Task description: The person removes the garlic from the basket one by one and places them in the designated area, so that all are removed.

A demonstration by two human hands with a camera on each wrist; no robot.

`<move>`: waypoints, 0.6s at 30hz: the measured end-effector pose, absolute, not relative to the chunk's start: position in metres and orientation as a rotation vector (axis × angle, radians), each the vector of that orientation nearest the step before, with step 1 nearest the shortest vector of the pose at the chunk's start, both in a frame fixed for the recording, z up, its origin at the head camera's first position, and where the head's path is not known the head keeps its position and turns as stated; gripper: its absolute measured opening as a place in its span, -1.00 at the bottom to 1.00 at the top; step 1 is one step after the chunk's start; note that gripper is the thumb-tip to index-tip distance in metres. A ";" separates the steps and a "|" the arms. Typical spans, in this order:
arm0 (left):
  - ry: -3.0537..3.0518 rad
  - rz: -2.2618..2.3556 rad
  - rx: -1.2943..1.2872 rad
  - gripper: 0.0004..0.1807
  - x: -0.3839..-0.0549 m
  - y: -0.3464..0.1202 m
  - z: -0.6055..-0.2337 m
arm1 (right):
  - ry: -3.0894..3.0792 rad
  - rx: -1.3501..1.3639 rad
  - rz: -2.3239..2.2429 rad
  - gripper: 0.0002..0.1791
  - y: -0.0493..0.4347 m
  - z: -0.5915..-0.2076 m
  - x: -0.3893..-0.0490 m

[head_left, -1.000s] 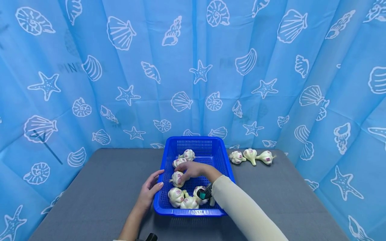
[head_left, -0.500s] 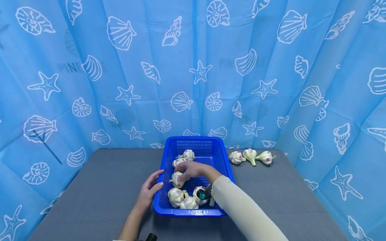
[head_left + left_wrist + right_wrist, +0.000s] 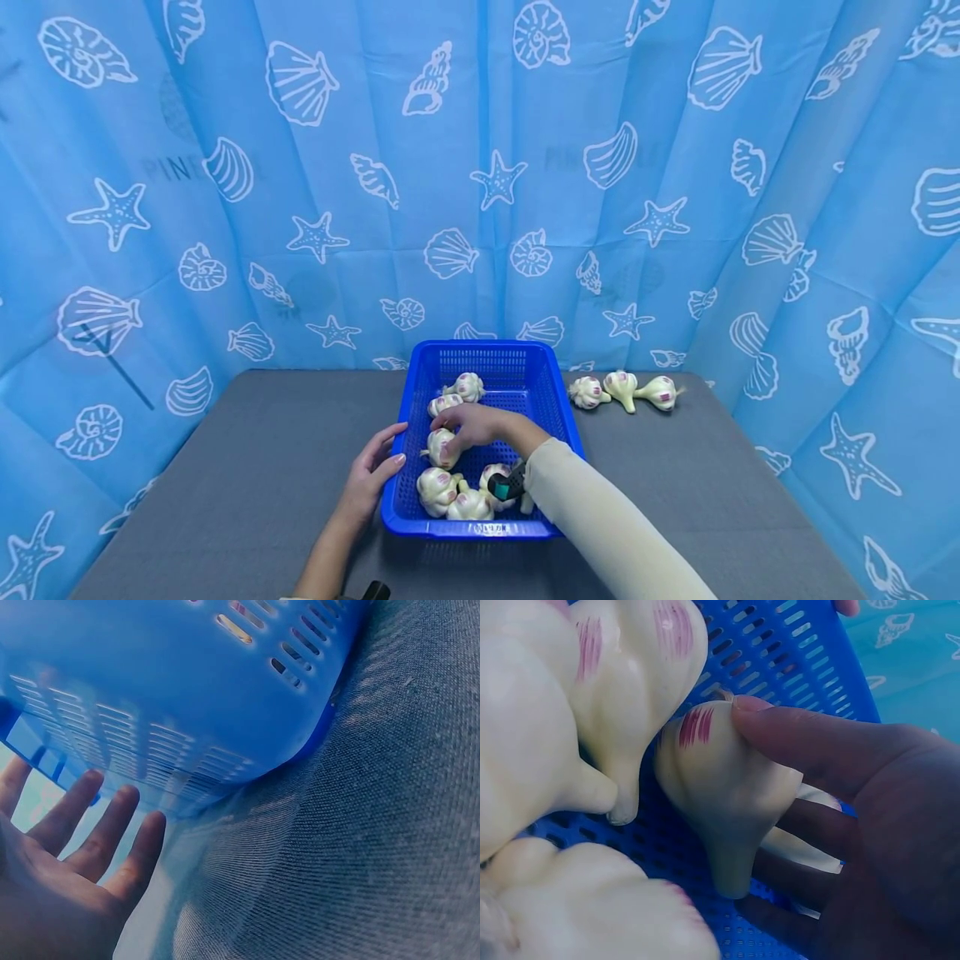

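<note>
A blue plastic basket (image 3: 517,528) with slotted walls stands on the grey table. Inside it, my right hand (image 3: 483,423) grips a white garlic bulb (image 3: 440,448) near the left wall. The right wrist view has the thumb on top of this garlic bulb (image 3: 720,772), its stem pointing down past the other fingers. My left hand (image 3: 371,471) touches the basket's left rim with its fingers extended. Seen from the left wrist, the spread fingers (image 3: 112,825) lie against the slotted outer wall (image 3: 187,697). More bulbs lie near the held one, including a garlic bulb (image 3: 437,492) in front.
Two garlic bulbs (image 3: 468,386) rest toward the basket's back left, and several sit along its front. Outside, three bulbs (image 3: 621,387) lie in a row on the table (image 3: 712,483), right of the basket. A blue shell-patterned curtain (image 3: 480,275) surrounds the table's back and sides.
</note>
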State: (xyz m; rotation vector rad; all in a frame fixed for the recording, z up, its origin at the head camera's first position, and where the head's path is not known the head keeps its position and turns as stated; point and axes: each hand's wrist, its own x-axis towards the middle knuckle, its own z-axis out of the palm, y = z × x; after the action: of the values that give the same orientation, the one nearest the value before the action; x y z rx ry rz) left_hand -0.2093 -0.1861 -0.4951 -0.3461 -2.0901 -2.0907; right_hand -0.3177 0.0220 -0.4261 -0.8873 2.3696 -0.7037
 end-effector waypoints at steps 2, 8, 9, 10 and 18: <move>-2.090 -2.090 -0.344 -0.52 -0.209 -0.186 -0.496 | 2.376 -0.882 -0.719 -0.45 0.022 -0.425 -0.318; -2.094 -2.084 -0.356 -0.52 -0.210 -0.186 -0.495 | 2.396 -0.885 -0.763 -0.42 0.029 -0.425 -0.319; -2.092 -2.081 -0.362 -0.52 -0.209 -0.186 -0.495 | 2.396 -0.896 -0.775 -0.42 0.030 -0.424 -0.319; -2.084 -2.081 -0.371 -0.52 -0.209 -0.186 -0.495 | 2.398 -0.912 -0.786 -0.43 0.032 -0.424 -0.319; -2.082 -2.055 -0.378 -0.53 -0.207 -0.185 -0.493 | 2.404 -0.919 -0.873 -0.42 0.046 -0.418 -0.322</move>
State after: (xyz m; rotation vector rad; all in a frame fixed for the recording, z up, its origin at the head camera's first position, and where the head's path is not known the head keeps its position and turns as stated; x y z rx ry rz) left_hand -0.2067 -0.1847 -0.4932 -0.3783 -2.0819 -2.0549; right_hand -0.3219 0.0461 -0.4179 -0.9190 2.4039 -0.8732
